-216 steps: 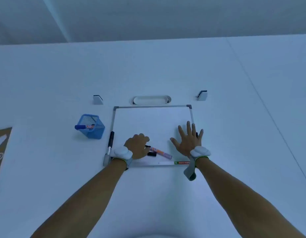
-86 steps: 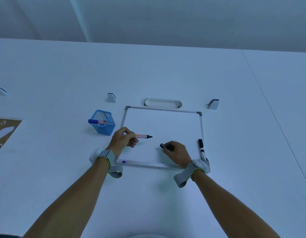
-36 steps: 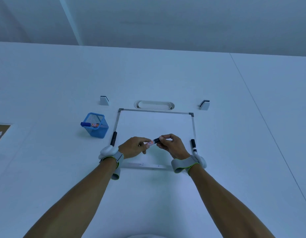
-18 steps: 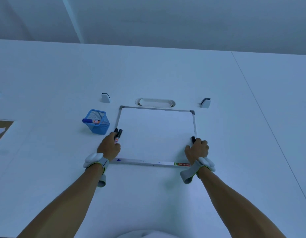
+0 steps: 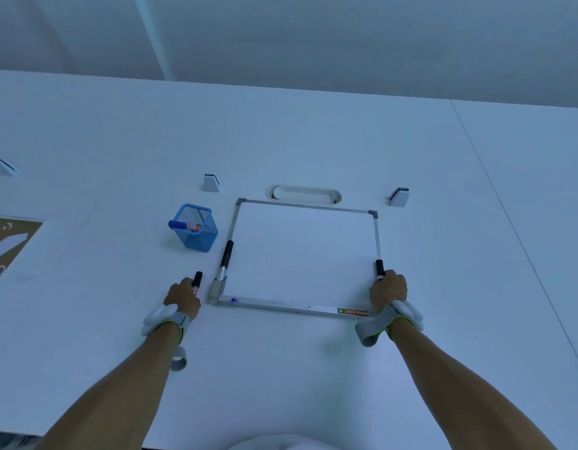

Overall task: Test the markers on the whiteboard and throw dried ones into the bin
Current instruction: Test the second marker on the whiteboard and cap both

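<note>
Head view: a marker is gripped in each hand, one at either side of the whiteboard (image 5: 302, 254).

A capped marker (image 5: 196, 282) is clamped in the left hand (image 5: 182, 298), just left of the board's near-left corner, a loose black marker (image 5: 225, 260) lying just right of that grip. The right hand (image 5: 388, 291) is closed on another marker (image 5: 379, 269) at the board's right edge. A blue marker (image 5: 181, 226) is seen in the mesh bin (image 5: 196, 231), beyond the left grip.

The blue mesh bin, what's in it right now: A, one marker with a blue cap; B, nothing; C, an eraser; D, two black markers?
A: the blue mesh bin holds a single blue-capped marker lying across its top, cap end poking over the left rim.
</note>
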`<state>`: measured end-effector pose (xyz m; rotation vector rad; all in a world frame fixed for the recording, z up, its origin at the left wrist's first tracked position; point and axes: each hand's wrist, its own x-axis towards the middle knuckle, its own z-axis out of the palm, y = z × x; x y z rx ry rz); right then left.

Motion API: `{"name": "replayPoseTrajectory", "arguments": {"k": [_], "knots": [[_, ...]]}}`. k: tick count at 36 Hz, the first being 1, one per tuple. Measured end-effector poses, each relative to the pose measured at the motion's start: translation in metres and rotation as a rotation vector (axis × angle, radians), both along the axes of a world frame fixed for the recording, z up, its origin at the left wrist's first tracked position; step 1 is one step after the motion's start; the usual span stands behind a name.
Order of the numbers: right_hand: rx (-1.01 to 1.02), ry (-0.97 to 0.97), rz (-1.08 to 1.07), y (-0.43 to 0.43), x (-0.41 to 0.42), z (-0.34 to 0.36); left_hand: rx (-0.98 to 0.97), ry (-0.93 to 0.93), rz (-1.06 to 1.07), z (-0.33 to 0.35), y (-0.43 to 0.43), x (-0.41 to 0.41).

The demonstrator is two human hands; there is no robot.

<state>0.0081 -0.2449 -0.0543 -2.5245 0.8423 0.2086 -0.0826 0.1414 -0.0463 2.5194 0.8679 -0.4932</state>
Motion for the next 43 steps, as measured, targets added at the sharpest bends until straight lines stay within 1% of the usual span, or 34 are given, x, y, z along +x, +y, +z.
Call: {"name": "replayPoseTrajectory", "arguments": {"k": [4, 8, 12, 16, 18, 19, 21, 23, 26, 29, 32, 36, 38, 41, 43], "knots": [[0.022, -0.063, 0.007, -0.003, 0.003, 0.003, -0.031, 0.013, 0.025, 0.004, 0.000, 0.004], [0.097, -0.178, 0.054, -0.003, 0.010, 0.012, -0.049, -0.027, 0.076, 0.010, 0.000, 0.010], [0.178, -0.300, 0.181, 0.005, 0.013, 0.021, -0.046, -0.120, 0.141, 0.021, -0.004, 0.020], [0.244, -0.380, 0.343, 0.024, 0.015, 0.027, -0.049, -0.301, 0.108, 0.037, -0.025, 0.035], [0.289, -0.380, 0.425, 0.036, 0.014, 0.033, -0.112, -0.347, 0.042, 0.047, -0.041, 0.045], [0.328, -0.379, 0.466, 0.042, 0.013, 0.035, -0.194, -0.349, 0.009, 0.051, -0.049, 0.050], [0.422, -0.363, 0.559, 0.053, 0.008, 0.038, -0.453, -0.329, -0.041, 0.060, -0.066, 0.060], [0.507, -0.316, 0.654, 0.062, 0.003, 0.038, -0.632, -0.298, -0.091, 0.066, -0.082, 0.066], [0.584, -0.239, 0.755, 0.071, -0.005, 0.038, -0.720, -0.293, -0.160, 0.069, -0.101, 0.072], [0.624, -0.204, 0.805, 0.078, -0.011, 0.038, -0.799, -0.274, -0.172, 0.065, -0.111, 0.074], [0.654, -0.166, 0.827, 0.081, -0.015, 0.036, -0.854, -0.256, -0.171, 0.061, -0.115, 0.071], [0.644, -0.139, 0.841, 0.083, -0.018, 0.034, -0.854, -0.251, -0.134, 0.055, -0.115, 0.069], [0.652, -0.056, 0.838, 0.084, -0.019, 0.038, -0.847, -0.232, -0.175, 0.055, -0.114, 0.069], [0.692, 0.131, 0.868, 0.086, -0.019, 0.043, -0.811, -0.223, -0.242, 0.057, -0.109, 0.069], [0.725, 0.169, 0.857, 0.087, -0.018, 0.043, -0.782, -0.218, -0.278, 0.057, -0.106, 0.070]]}}
